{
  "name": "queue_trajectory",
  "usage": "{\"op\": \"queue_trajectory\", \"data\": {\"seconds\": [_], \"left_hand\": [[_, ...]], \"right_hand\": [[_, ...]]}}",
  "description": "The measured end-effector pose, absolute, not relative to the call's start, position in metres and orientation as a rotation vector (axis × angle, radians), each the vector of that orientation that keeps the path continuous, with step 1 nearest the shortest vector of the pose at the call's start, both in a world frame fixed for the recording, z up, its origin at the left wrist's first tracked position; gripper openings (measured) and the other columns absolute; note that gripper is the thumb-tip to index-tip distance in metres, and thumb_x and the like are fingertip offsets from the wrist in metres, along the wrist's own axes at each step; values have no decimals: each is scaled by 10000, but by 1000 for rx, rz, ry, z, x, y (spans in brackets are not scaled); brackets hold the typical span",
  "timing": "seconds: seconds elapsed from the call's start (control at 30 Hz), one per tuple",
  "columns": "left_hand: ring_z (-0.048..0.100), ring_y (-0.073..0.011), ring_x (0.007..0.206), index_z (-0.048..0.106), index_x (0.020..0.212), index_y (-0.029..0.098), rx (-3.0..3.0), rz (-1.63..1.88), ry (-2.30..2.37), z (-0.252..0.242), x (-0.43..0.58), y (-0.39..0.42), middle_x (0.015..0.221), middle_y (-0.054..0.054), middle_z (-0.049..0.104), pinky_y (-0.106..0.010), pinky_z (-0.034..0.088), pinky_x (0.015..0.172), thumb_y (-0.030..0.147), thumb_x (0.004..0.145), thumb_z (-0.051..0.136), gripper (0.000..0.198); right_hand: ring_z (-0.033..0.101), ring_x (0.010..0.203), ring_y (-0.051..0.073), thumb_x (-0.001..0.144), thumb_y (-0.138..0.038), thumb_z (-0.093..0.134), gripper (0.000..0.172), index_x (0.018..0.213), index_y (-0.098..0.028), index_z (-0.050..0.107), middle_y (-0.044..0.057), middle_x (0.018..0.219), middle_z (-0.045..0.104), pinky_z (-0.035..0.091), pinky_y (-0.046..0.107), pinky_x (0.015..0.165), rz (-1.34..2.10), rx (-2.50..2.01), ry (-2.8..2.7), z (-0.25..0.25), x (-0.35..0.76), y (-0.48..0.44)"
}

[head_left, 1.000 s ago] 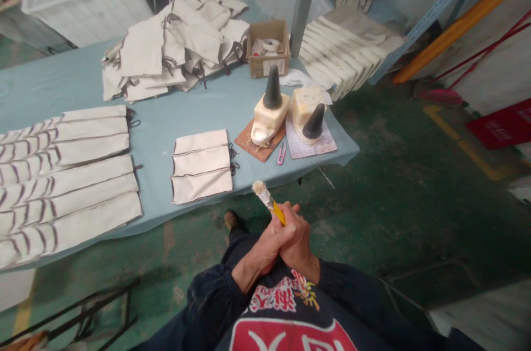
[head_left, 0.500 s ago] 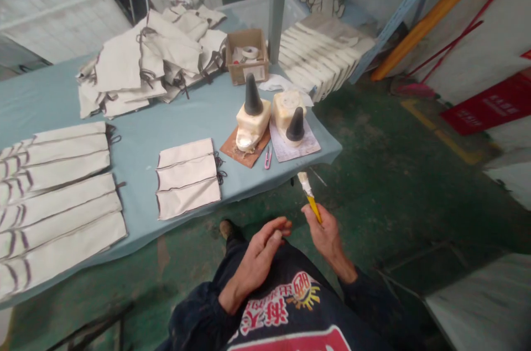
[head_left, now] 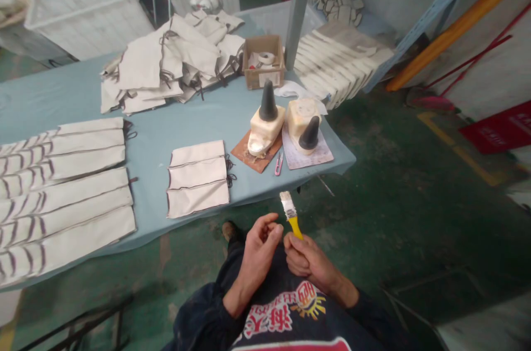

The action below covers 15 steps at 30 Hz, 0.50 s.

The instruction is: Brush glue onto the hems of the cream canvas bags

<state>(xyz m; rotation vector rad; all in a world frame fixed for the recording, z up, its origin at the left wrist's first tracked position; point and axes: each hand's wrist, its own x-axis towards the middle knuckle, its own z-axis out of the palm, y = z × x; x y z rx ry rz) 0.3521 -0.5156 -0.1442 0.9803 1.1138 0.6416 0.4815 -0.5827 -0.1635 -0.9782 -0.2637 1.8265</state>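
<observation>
A paintbrush with a yellow handle and whitish, coated bristles is gripped in my right hand, bristles up, in front of my apron. Beside it my left hand is loosely curled with thumb and forefinger apart, and nothing shows in it. Just beyond, on the blue-covered table, two cream containers each have a black cone on them. Pink thread snips lie between their mats. Left of these, cream fabric pieces with dark edging lie overlapped.
More edged fabric pieces lie in rows on the left. Behind are a loose fabric heap and a cardboard box with a white roll. A metal post rises at the table's back; a stool-like frame stands lower left.
My right hand has brought the paintbrush leftward, closer to my left hand, and the brush leans left now. The left hand's fingers have curled more. The view has shifted slightly left.
</observation>
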Motion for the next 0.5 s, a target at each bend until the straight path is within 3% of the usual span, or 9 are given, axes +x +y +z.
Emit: {"op": "queue_trajectory", "data": {"seconds": [0.13, 0.27, 0.4, 0.5], "left_hand": [[552, -123, 610, 692, 989, 156, 949, 608, 1046, -144, 351, -513, 703, 18, 626, -249, 443, 614, 577, 820, 788, 463], [498, -105, 542, 644, 867, 175, 1137, 605, 1094, -143, 345, -511, 647, 27, 594, -237, 400, 558, 556, 927, 678, 387], [510, -121, 572, 592, 892, 199, 1348, 576, 1067, -138, 334, -505, 653, 26, 581, -245, 400, 580, 490, 1022, 545, 322], [472, -125, 612, 548, 828, 214, 1565, 547, 1044, -134, 325, -499, 696, 24, 549, -260, 375, 619, 397, 1051, 486, 295]], "right_hand": [[112, 331, 42, 846, -695, 723, 513, 812, -203, 582, -158, 411, 255, 111, 209, 351, 1926, -918, -270, -163, 478, -578], [129, 330, 44, 879, -766, 630, 568, 812, -207, 556, -151, 400, 283, 123, 206, 361, 2022, -909, -380, -164, 474, -575], [122, 340, 54, 868, -888, 482, 646, 847, -243, 480, -149, 415, 303, 126, 202, 361, 2092, -868, -368, -161, 471, -575], [109, 342, 51, 869, -878, 504, 628, 818, -258, 417, -149, 433, 304, 119, 195, 350, 2150, -829, -336, -159, 471, -575]]}}
